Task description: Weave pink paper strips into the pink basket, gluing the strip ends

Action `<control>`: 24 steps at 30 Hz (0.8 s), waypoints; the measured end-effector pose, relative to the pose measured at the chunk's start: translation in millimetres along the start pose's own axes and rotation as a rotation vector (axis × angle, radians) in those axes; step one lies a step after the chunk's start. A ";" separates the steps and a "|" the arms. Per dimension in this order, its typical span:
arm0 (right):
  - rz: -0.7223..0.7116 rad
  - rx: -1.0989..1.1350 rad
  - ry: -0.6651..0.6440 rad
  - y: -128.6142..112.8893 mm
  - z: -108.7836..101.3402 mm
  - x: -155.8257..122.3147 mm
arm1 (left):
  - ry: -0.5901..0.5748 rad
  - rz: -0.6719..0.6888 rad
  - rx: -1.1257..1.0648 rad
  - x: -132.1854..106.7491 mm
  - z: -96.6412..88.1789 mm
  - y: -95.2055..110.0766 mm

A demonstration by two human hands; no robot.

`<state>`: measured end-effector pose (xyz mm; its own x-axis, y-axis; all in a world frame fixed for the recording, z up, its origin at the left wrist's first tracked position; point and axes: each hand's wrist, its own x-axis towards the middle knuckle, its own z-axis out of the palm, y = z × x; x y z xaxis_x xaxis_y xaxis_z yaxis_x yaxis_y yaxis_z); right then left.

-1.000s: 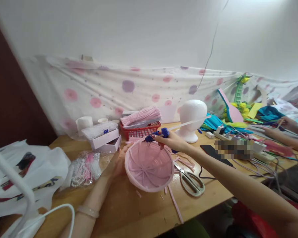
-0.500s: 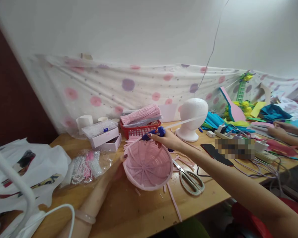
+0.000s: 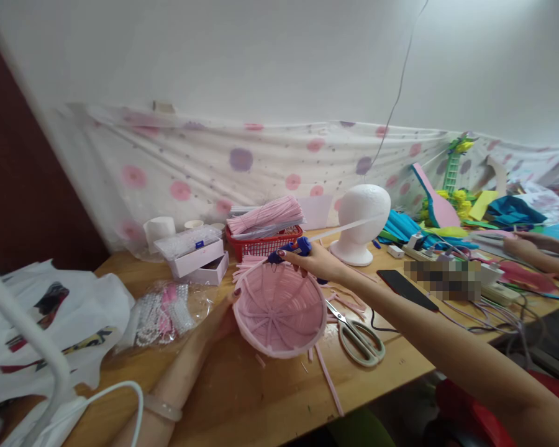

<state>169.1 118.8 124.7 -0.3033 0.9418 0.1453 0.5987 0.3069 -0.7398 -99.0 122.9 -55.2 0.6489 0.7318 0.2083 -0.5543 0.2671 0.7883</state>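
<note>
A pink ribbed bowl-shaped piece [image 3: 279,310] is tilted so that its hollow inside faces me. My left hand [image 3: 227,315] grips it at its left rim, with the fingers partly hidden behind it. My right hand [image 3: 317,261] is closed round a blue glue gun [image 3: 298,246], a clear glue stick [image 3: 347,228] jutting from its back. The gun's nozzle points left, close to the bowl's upper left rim; whether it touches cannot be made out. A thin pale strip [image 3: 256,268] runs along that rim near the nozzle.
Scissors [image 3: 361,341] lie right of the bowl among pink strip scraps [image 3: 328,379]. Behind stand a red basket [image 3: 249,248] of pink stems and a white foam head [image 3: 361,217]. Bagged beads [image 3: 163,316] lie left; power strips [image 3: 498,292] and a co-worker's hands [image 3: 522,248] are right.
Almost nothing differs. The bowl has shifted and turned very slightly to the right, while both hands keep their grip and the glue gun stays by the upper rim.
</note>
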 end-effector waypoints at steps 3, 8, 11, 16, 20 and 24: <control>0.013 -0.030 0.011 1.0 -3.3 -0.2 | -0.008 -0.007 -0.001 1.1 3.1 0.8; 0.027 -0.059 0.006 2.5 -7.2 -2.6 | -0.023 0.005 -0.001 2.5 14.5 3.6; 0.041 -0.084 0.017 4.8 -8.7 -3.8 | -0.039 0.006 -0.001 3.2 20.3 4.7; 0.020 -0.090 0.002 7.2 -8.4 -3.8 | -0.052 0.016 -0.006 4.8 26.5 6.3; 0.004 -0.070 -0.008 2.4 -5.0 -2.8 | -0.050 0.012 -0.012 5.6 31.2 7.5; 0.008 -0.059 -0.002 -2.6 -2.9 -1.2 | -0.043 0.007 -0.013 4.7 34.1 8.8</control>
<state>170.1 117.3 128.4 -0.2993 0.9441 0.1381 0.6437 0.3066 -0.7011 -83.2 107.3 -27.6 0.6668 0.7058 0.2392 -0.5654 0.2701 0.7793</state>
